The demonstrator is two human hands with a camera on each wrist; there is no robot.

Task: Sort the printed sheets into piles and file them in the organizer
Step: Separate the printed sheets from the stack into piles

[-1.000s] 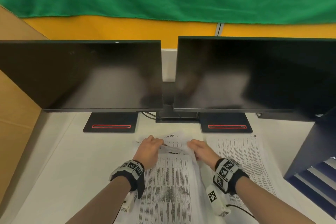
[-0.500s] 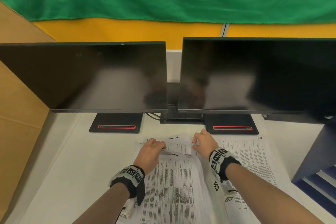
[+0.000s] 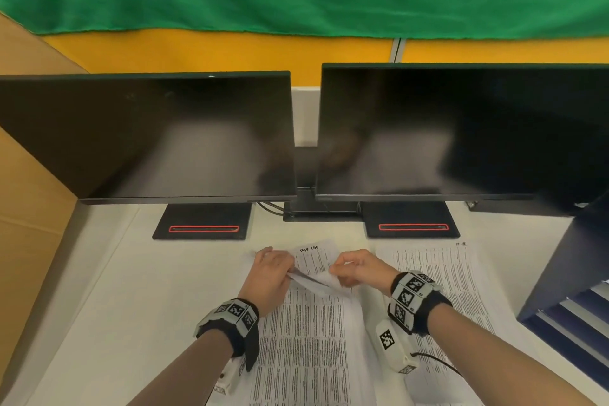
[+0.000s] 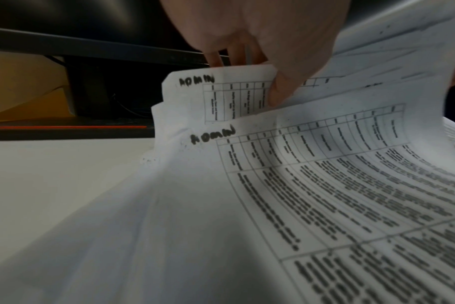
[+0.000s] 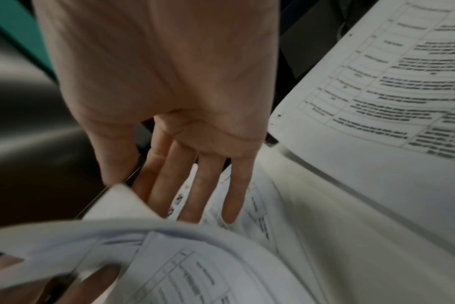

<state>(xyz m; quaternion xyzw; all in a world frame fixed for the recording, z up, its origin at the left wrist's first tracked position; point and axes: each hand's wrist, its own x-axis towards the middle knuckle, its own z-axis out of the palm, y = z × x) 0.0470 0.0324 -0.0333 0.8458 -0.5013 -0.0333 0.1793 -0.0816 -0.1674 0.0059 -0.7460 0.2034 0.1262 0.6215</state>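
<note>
**Now both hands lift the far edge of the sheets**

Here the left hand (image 3: 273, 273) and the right hand (image 3: 361, 269) meet at the far end of the middle pile of printed sheets (image 3: 313, 349) on the white desk (image 3: 108, 290). Half a second ago the right hand reached farther toward the monitors and lay over the top of the pile; it has since drawn back toward the person, its fingers now bent at the raised paper edge. The left hand has barely moved.

In the left wrist view, the thumb (image 4: 281, 90) presses on top of a raised sheet with the other fingers behind it, pinching the sheet's far edge. Two sheets there carry a handwritten word at the corner; it is too blurred to read. In the right wrist view, the right hand's fingers (image 5: 231, 197) are spread and nearly straight, reaching down behind a curled-up sheet edge; whether they grip it I cannot tell.

A second pile of printed sheets (image 3: 438, 277) lies flat on the desk just to the right, apart from both hands.

The dark blue organizer (image 3: 573, 303) stands at the right edge of the desk, with pale strips showing in its slots. Two dark monitors (image 3: 445, 132) stand behind the piles.
</note>
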